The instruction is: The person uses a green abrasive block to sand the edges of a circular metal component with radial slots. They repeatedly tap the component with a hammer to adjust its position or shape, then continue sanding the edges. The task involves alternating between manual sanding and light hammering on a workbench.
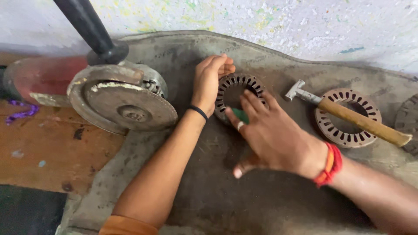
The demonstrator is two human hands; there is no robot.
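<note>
A round slotted metal ring [238,82], a motor stator core, lies on a worn grey mat [261,200]. My left hand [209,78] rests against the ring's left side, fingers curled along its rim. My right hand [270,130] lies over the ring's lower right part, fingers reaching into its middle, and a small green piece [241,115] shows under those fingers. What the fingers grip is hidden. A black band circles my left wrist and red-orange thread my right wrist.
An angle grinder [122,98] with a large worn disc and black side handle lies at the left, close to my left forearm. A hammer [348,114] with a wooden handle rests across a second slotted ring [346,135] at the right. Brown wood [48,152] shows lower left.
</note>
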